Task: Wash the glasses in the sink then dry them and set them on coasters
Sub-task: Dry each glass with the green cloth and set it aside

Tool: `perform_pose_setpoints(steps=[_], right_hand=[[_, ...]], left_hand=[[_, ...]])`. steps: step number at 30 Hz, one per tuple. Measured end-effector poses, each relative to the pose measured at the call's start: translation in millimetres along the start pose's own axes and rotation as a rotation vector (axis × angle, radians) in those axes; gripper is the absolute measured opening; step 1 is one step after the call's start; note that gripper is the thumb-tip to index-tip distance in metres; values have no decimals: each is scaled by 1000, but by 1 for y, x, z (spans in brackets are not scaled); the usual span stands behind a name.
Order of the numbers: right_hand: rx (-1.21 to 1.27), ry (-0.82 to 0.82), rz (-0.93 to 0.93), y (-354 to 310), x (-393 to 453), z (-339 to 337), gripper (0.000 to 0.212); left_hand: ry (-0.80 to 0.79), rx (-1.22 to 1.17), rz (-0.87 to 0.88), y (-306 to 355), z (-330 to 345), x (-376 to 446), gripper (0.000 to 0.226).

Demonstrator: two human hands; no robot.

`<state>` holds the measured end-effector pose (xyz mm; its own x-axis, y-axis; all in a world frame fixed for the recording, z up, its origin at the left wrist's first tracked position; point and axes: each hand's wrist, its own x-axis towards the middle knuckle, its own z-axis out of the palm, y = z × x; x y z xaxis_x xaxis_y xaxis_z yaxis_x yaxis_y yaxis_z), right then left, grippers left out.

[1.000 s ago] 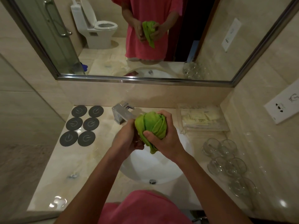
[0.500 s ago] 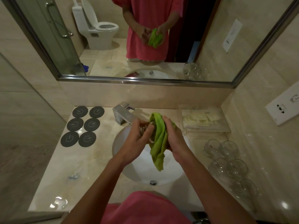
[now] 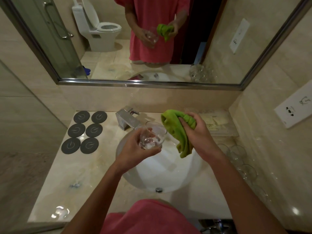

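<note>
Left hand (image 3: 135, 149) grips clear round drinking glass (image 3: 152, 135) over white oval sink (image 3: 168, 179), glass tilted, mouth toward far right. Right hand (image 3: 195, 130) clutches crumpled green cloth (image 3: 177, 130) just right of glass, apart from it. Six dark round coasters (image 3: 85, 130) far left on counter. More clear glasses (image 3: 241, 159) clustered at right.

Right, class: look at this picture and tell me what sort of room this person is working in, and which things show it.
Most likely a bathroom, perhaps a hotel's. A white basin is set in a marble counter under a wide mirror, and the mirror reflects a toilet.
</note>
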<state>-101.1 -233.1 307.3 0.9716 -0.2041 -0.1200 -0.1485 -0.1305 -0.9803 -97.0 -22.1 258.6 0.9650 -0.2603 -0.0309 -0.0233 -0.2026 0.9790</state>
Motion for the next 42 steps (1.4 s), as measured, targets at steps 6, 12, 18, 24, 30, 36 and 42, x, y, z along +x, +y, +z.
perform_pose_setpoints(steps=[6, 12, 18, 24, 30, 36, 42], right_hand=[[-558, -340, -212, -15, 2, -5, 36], [-601, -214, -260, -24, -2, 13, 51], [-830, -171, -439, 4, 6, 22, 59], [-951, -43, -1163, 16, 12, 10, 26], [-891, 9, -1421, 18, 23, -5, 40], [-539, -78, -802, 1, 18, 6, 27], [-591, -112, -191, -7, 18, 15, 29]], left_hand=[[35, 360, 284, 1, 1, 5, 70], [80, 455, 333, 2, 5, 3, 77], [44, 629, 353, 11, 8, 0, 72], [-188, 495, 195, 26, -5, 5, 76], [-481, 108, -36, 38, -21, 5, 56], [-334, 176, 58, 40, -26, 5, 67], [-100, 479, 204, 39, -23, 4, 79]])
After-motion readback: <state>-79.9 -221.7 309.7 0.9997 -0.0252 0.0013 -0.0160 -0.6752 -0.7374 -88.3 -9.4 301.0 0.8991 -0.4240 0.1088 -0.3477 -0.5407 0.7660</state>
